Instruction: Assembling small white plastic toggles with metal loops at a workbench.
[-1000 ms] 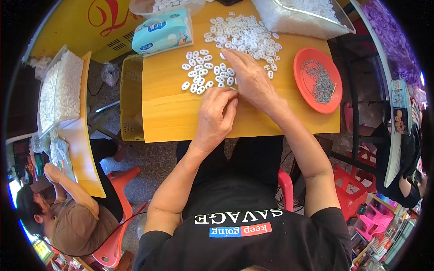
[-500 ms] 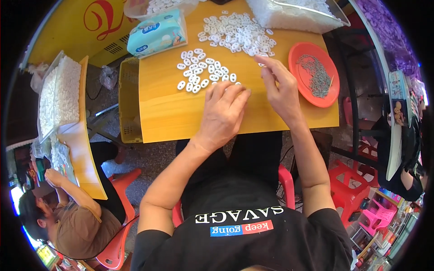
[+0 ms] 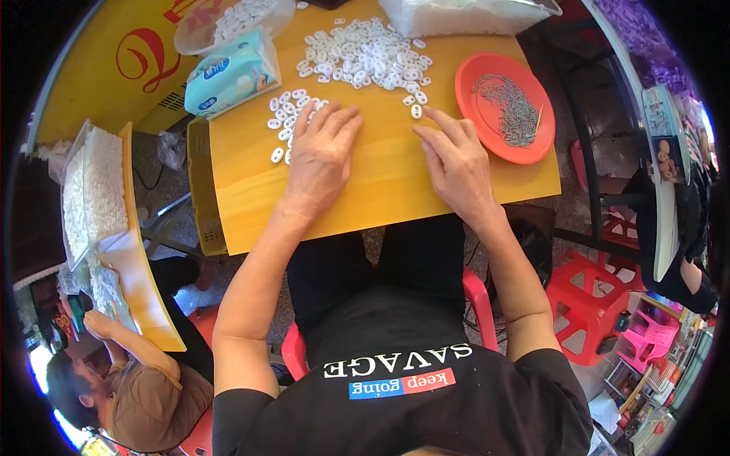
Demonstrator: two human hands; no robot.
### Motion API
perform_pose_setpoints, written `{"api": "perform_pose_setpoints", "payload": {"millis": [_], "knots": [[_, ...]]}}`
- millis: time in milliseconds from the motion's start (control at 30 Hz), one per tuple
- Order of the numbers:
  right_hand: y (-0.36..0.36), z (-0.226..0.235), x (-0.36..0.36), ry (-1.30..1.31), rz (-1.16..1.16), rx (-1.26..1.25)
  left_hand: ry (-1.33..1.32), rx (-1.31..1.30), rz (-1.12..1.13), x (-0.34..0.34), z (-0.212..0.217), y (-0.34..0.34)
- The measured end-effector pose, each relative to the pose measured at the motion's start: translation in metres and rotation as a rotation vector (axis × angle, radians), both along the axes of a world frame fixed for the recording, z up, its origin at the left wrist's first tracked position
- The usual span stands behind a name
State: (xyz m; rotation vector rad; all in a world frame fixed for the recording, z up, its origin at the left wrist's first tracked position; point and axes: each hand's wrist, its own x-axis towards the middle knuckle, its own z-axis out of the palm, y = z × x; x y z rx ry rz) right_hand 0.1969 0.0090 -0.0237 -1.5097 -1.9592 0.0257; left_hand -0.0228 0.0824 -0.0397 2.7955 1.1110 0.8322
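My left hand lies palm down with its fingers stretched over the smaller group of white oval two-hole pieces, covering part of it. Whether anything is under the palm is hidden. My right hand is at the middle right of the table, fingers loosely bent and apart, with nothing visible in them. A single white two-hole piece sits just beyond its fingertips, at the near end of a short trail from the large pile of such pieces. To the right of that hand is a red plate bearing small grey metal pins.
A turquoise tissue pack stands at the table's left edge. Behind it is a clear bowl of white pieces; a filled clear bin is at the back. Another person sits at a side table on the left. Red stools stand right.
My left hand has moved left onto the smaller group. My right hand has drawn back a little toward me, leaving loose pieces in front of it. The view has shifted slightly.
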Motion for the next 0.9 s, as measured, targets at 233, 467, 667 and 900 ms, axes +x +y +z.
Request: {"api": "perform_pose_setpoints", "payload": {"millis": [233, 467, 667, 900], "knots": [[-0.003, -0.008, -0.014, -0.048, 0.137, -0.046, -0.057, -0.035, 0.074, 0.001, 0.003, -0.013], [0.006, -0.005, -0.012, -0.055, 0.009, -0.027, -0.109, -0.141, 0.004, 0.010, 0.008, -0.033], [0.012, -0.009, -0.015, -0.210, -0.122, -0.082, -0.034, -0.176, -0.053, 0.009, 0.008, -0.034], [-0.028, -0.010, -0.039, -0.141, -0.049, -0.163, -0.028, -0.119, 0.038, 0.000, 0.003, -0.028]]}}
